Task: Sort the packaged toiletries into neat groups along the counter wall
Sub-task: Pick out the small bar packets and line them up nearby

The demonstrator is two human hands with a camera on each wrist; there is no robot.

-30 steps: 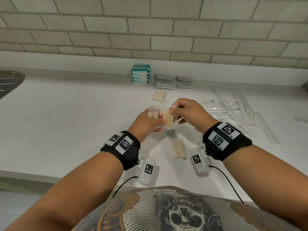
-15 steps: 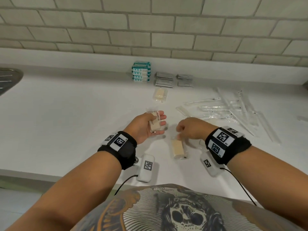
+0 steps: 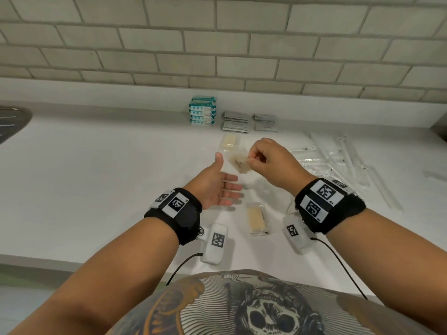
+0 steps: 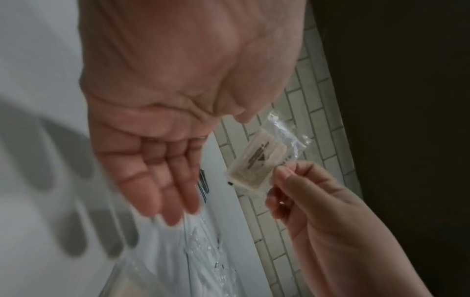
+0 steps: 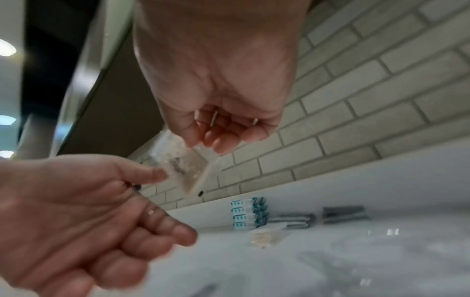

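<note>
Since half a second ago, my right hand (image 3: 267, 163) pinches up a soap packet (image 3: 238, 163); my left hand (image 3: 221, 187), now open, waits beneath.

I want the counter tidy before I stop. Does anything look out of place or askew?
Yes. The clear long packets at the right lie crisscrossed in a loose heap, unlike the teal stack and grey sachets by the wall. Two soap packets lie apart mid-counter; the right hand pinches a third.

Bare counter (image 3: 96, 177) lies left; long clear packets (image 3: 343, 163) crowd the right.
</note>
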